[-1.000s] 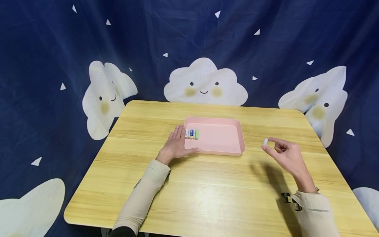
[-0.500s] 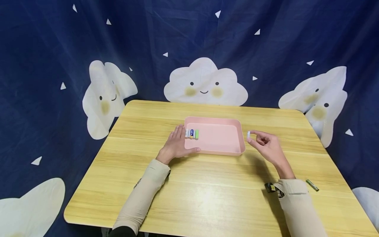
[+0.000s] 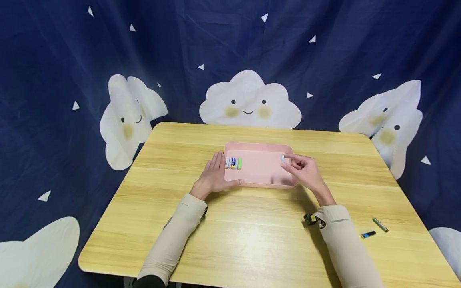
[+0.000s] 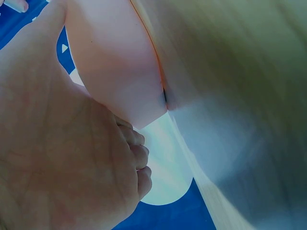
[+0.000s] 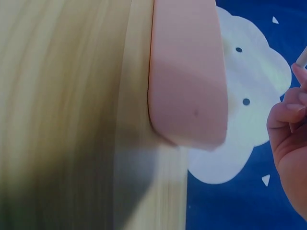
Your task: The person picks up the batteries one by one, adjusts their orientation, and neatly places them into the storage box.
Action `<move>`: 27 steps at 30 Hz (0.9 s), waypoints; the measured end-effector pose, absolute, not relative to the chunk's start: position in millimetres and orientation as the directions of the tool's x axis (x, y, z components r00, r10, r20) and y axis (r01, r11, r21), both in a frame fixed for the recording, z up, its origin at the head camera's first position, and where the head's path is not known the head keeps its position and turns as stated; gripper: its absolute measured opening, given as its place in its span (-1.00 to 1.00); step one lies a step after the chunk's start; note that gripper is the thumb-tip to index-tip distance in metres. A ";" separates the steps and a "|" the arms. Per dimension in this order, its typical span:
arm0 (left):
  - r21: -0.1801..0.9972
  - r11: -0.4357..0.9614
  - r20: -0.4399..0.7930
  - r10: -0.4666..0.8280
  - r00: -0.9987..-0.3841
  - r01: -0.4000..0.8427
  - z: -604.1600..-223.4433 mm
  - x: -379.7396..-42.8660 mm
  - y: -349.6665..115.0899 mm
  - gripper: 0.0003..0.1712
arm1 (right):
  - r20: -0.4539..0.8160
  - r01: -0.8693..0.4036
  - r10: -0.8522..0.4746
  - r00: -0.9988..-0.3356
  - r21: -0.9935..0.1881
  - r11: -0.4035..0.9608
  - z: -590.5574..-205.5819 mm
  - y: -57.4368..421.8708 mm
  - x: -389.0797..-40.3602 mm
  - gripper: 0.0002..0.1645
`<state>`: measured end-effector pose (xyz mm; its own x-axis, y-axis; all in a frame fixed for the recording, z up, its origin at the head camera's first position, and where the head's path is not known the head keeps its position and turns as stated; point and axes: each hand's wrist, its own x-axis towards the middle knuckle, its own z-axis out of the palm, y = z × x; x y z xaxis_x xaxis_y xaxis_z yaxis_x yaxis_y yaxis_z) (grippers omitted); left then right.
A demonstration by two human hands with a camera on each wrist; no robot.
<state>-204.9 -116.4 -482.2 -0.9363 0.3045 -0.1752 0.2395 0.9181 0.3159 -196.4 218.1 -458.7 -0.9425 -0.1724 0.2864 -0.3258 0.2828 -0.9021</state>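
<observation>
My left hand (image 3: 215, 175) rests with straight fingers along the left end of a shallow pink tray (image 3: 261, 185), its thumb at the front rim. Inside that end, several batteries lie side by side in a row, among them a blue one (image 3: 233, 163) and a green one (image 3: 239, 163). Between thumb and index finger, my right hand (image 3: 304, 172) pinches a white battery (image 3: 282, 159) upright over the tray's right part. In the right wrist view, the right hand (image 5: 290, 139) shows at the right edge, and only a bit of the white battery (image 5: 302, 58) is visible.
On the wooden table (image 3: 230, 232), a green battery (image 3: 380, 225) and a blue-and-black battery (image 3: 368, 235) lie to the right of my right forearm. Behind the table's far edge hangs a dark blue curtain (image 3: 230, 40) with white clouds.
My right hand has moved left with the white battery, from beside the tray to above its right part. Two batteries on the table have come into view from behind the right arm. The left hand stays put.
</observation>
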 end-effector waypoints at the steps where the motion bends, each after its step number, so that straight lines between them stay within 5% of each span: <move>1: 0.317 0.918 -0.175 0.304 -0.937 0.239 -482.1 -205.2 -116.6 0.51 | 0.284 -0.326 -0.179 -0.942 -0.902 0.282 -459.6 215.6 -198.9 -0.65; 20: 0.307 0.921 -0.178 0.305 -0.936 0.242 -481.9 -203.9 -115.9 0.50 | 0.242 -0.308 -0.279 -0.929 -0.925 0.222 -474.8 170.5 -231.1 -0.67; 27: 0.317 0.918 -0.175 0.305 -0.936 0.240 -481.2 -204.1 -116.0 0.51 | 0.213 -0.310 -0.271 -0.939 -0.865 0.394 -479.4 159.7 -238.4 -0.61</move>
<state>-204.1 -116.0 -481.2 -0.9360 0.3053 -0.1750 0.2401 0.9177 0.3166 -238.4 159.7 -479.4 -0.9386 -0.2713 0.2131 -0.3104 0.3945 -0.8649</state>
